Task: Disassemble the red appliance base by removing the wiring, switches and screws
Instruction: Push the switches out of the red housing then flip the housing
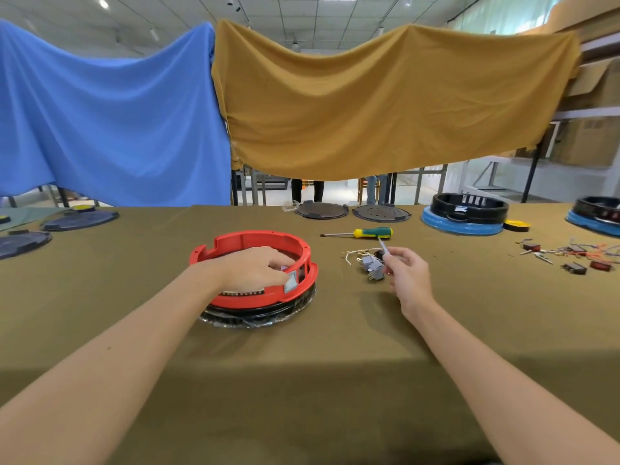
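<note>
Now the big table (302, 364), covered with an olive cloth, carries everything. The red base (255, 266) sits near its middle, at about eleven o'clock from the person, on top of a black ring (261, 315) wrapped in clear film, probably to keep it raised and steady. The left hand (250, 270) lies over the near rim, fingers curled down inside the wall beside a small grey switch (290, 282); whether they pinch something I cannot tell. It seems to hold the base firm while feeling for the next part.

At one o'clock the right hand (407, 275) pinches a thin grey piece (383, 247), maybe a wire end, above a little heap of removed switches and wires (367, 265), so it looks like the collecting place. The screwdriver (360, 233) with green and yellow handle lies just behind the heap, near for the screws.

No brand or readable writing shows; the labels are too small.
</note>
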`<state>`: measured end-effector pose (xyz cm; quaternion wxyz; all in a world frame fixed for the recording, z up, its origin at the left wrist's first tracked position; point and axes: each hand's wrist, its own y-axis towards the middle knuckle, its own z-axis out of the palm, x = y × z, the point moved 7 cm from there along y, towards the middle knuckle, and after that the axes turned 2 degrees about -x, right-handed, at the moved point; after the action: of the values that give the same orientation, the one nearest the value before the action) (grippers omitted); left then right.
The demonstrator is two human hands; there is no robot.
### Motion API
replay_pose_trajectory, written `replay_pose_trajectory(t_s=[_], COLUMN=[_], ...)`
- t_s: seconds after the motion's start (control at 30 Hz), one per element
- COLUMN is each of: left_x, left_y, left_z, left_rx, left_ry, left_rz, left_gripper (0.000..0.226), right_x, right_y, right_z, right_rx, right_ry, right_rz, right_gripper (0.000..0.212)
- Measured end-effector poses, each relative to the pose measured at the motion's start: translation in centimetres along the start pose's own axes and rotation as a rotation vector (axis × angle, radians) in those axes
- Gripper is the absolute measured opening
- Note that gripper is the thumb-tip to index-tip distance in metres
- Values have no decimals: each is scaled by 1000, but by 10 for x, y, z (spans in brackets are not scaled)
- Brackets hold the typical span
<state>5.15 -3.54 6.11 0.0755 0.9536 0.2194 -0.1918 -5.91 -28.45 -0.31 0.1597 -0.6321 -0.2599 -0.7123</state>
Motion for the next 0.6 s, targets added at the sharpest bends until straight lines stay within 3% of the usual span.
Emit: replay_pose_trajectory(t_s=[0.1,0.23,0.33,0.5,0.6], left_x=[4,18,13,23,30], left_y=[3,-15,-23,-11,-9], left_z=[0,4,15,4,-7], left_rx=[-4,-474,-637,-460,-359], left_ry=[110,204,341,142,14], left_rz=[-29,-206,-164,-72,-48], left_gripper=[19,31,29,28,27], right_x=[4,6,3,-1,-1], right_y=[-3,-5,-6,-4,-3], right_z=[1,3,7,11,13], right_rx=[75,125,180,238,241], right_ry=[120,155,109,126,121], right_rz=[-19,-27,-30,-18,-15], right_gripper=[15,11,13,14,28])
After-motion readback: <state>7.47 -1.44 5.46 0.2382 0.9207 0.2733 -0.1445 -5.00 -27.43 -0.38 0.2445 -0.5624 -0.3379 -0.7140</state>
